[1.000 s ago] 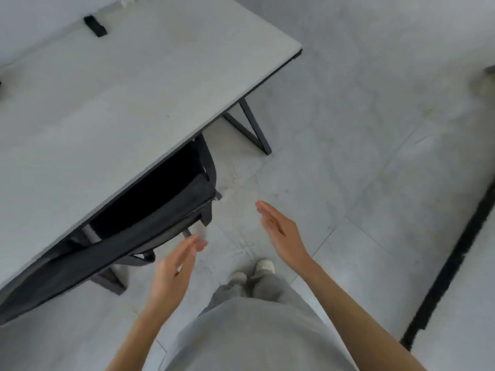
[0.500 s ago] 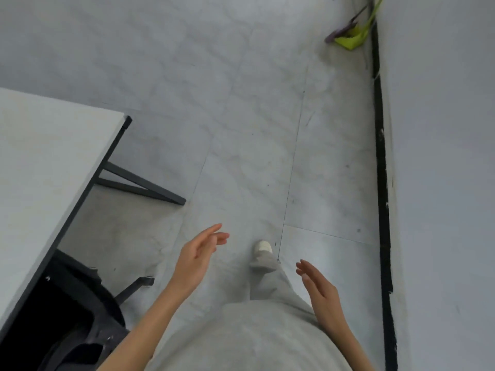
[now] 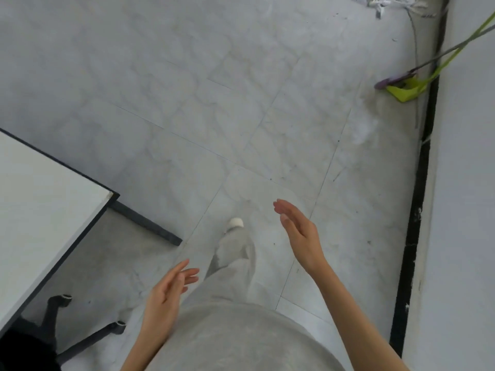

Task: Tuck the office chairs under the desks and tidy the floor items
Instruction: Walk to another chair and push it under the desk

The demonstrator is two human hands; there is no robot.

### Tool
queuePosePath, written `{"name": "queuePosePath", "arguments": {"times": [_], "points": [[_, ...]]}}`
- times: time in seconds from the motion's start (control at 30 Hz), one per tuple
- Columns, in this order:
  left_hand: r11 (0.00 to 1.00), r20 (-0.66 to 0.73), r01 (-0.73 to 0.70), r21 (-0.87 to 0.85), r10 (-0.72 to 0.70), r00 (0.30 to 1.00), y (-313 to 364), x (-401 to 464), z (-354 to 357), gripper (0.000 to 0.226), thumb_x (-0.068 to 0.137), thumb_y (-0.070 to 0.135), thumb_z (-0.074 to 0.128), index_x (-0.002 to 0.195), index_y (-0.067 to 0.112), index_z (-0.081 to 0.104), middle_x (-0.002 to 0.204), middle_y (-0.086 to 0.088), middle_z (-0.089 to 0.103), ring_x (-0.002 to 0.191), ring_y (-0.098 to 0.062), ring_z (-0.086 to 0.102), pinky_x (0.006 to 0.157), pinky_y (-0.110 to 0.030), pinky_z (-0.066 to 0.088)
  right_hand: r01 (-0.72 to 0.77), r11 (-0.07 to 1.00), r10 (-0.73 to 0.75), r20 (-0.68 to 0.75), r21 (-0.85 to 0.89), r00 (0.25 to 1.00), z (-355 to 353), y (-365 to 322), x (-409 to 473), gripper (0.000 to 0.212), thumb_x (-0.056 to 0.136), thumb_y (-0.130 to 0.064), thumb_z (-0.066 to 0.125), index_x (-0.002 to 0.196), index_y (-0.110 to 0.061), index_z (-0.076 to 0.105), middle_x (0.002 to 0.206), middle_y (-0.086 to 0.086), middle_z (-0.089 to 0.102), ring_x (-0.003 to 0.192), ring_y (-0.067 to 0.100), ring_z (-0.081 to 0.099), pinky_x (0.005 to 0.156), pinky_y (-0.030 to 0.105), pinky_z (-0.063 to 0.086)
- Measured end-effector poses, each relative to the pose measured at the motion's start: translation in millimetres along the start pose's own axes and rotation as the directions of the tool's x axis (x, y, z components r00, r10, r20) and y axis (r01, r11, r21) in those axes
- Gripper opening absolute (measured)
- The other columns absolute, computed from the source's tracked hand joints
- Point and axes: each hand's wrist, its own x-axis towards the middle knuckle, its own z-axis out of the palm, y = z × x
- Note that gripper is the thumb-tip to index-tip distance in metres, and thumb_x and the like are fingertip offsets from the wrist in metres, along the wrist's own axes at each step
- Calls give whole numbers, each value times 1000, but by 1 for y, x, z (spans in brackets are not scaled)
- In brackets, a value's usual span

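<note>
Since half a second ago we have stepped past the desk (image 3: 40, 210); dustpan (image 3: 404, 91) now nearer. Chair (image 3: 53, 336): tucked under desk. Dustpan: far from desk, by wall, handle slanting up-right. Right hand (image 3: 301, 232) nearer; left hand (image 3: 167, 293); both empty, fingers relaxed.

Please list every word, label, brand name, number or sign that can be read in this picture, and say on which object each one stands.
None: no readable text shows anywhere in this view.
Desk top: plain, no label visible.
Green dustpan by the wall: no print visible.
White scraps on the floor at the top edge: too blurred to tell whether they carry any print.
</note>
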Motion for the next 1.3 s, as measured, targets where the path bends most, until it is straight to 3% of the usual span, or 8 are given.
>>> {"name": "queuePosePath", "arguments": {"times": [0.2, 0.3, 0.43, 0.63, 0.73, 0.9, 1.0, 1.3], "points": [[997, 23, -75, 4, 75, 997, 78, 172, 18, 27, 96, 14, 42, 108, 34, 56, 98, 21, 70, 91, -7, 66, 77, -13, 49, -68, 979, 90, 110, -190, 990, 13, -8, 130, 32, 97, -23, 44, 128, -24, 52, 129, -6, 57, 112, -3, 52, 97, 17, 41], [992, 39, -122, -2, 122, 992, 139, 257, 17, 27, 96, 17, 41, 109, 37, 55, 99, 21, 69, 94, -7, 66, 82, -16, 48, -116, 976, 140, 124, -185, 982, 12, -21, 185, 29, 96, -18, 46, 123, -27, 54, 126, -5, 59, 102, -22, 50, 87, 1, 38], [984, 36, -177, -21, 178, 983, 203, 353, 11, 24, 96, 27, 41, 114, 36, 53, 103, 14, 69, 99, -6, 64, 88, -21, 48, -128, 975, 152, 127, -179, 980, 14, -45, 261, 29, 95, -14, 46, 121, -24, 56, 121, -9, 61, 108, -19, 48, 82, -3, 36], [985, -107, -160, -63, 153, 982, 241, 479, -17, 26, 97, 22, 40, 117, 34, 52, 103, 22, 67, 96, -5, 64, 87, -19, 48, -53, 976, 99, 214, -210, 972, 53, -87, 428, 29, 95, -14, 47, 121, -24, 57, 119, -9, 62, 110, -12, 50, 89, 4, 40], [989, -234, -122, -83, 100, 967, 244, 531, -46, 32, 88, 45, 42, 119, 39, 48, 104, 24, 66, 95, -5, 64, 85, -19, 47, -17, 975, 94, 343, -222, 935, 98, -123, 532, 27, 96, -16, 46, 119, -27, 56, 118, -10, 62, 108, -13, 52, 99, 18, 42], [982, -526, -68, -175, -35, 850, 262, 598, -107, 32, 85, 40, 38, 115, 38, 49, 100, 24, 68, 93, -7, 65, 79, -15, 49, 185, 961, -6, 652, -207, 758, 202, -237, 695, 31, 96, -18, 45, 126, -19, 54, 122, -10, 59, 102, -22, 50, 86, -1, 37], [974, -648, -55, -219, -102, 755, 274, 633, -140, 38, 80, 51, 39, 113, 37, 51, 100, 22, 68, 91, -5, 65, 79, -14, 49, 250, 958, -67, 741, -140, 669, 267, -302, 765, 30, 96, -17, 45, 124, -19, 56, 118, -10, 62, 107, -12, 54, 90, 4, 39], [954, -773, -48, -296, -209, 599, 280, 798, -302, 30, 96, 9, 36, 118, 23, 52, 95, 26, 68, 87, -3, 65, 74, -12, 50, 268, 958, -77, 808, -102, 584, 473, -366, 906, 25, 93, -27, 45, 112, -30, 60, 113, -19, 66, 109, 5, 60, 100, 34, 45]]}}
